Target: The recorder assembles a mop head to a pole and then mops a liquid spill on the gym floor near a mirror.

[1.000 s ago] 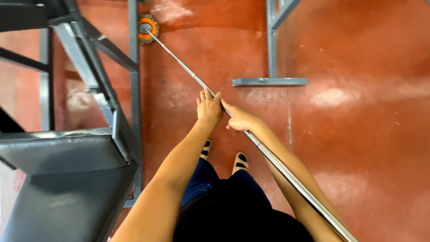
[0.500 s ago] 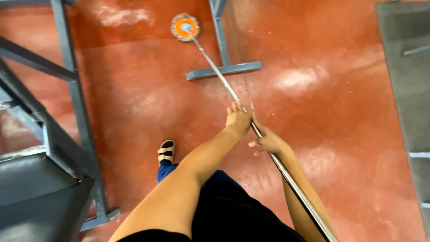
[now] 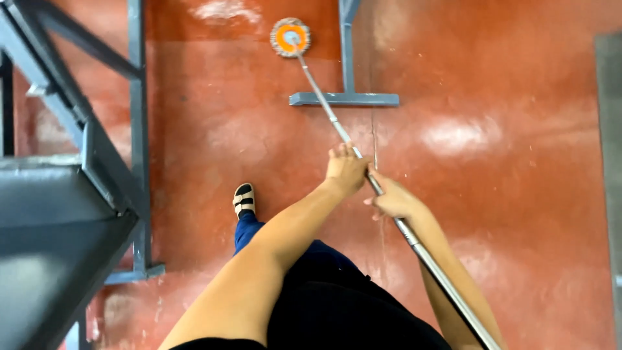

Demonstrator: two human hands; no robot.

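Both my hands grip the long silver pole (image 3: 324, 107) of a mop. My left hand (image 3: 345, 170) holds it higher toward the head, and my right hand (image 3: 394, 199) holds it just behind, close to my body. The round orange and white mop head (image 3: 289, 37) rests on the wet red floor (image 3: 492, 162) at the top of the view, beside a grey metal post. The pole runs back past my right arm to the bottom right.
A grey metal stand foot (image 3: 344, 98) with an upright post lies on the floor just right of the mop head. A grey metal frame with a shelf (image 3: 58, 194) fills the left side. My sandalled foot (image 3: 244, 199) stands between the frame and the pole.
The mop head has moved along the floor next to the grey stand foot, and the view has swung, so the frame on the left looks larger. My hands keep their grip.
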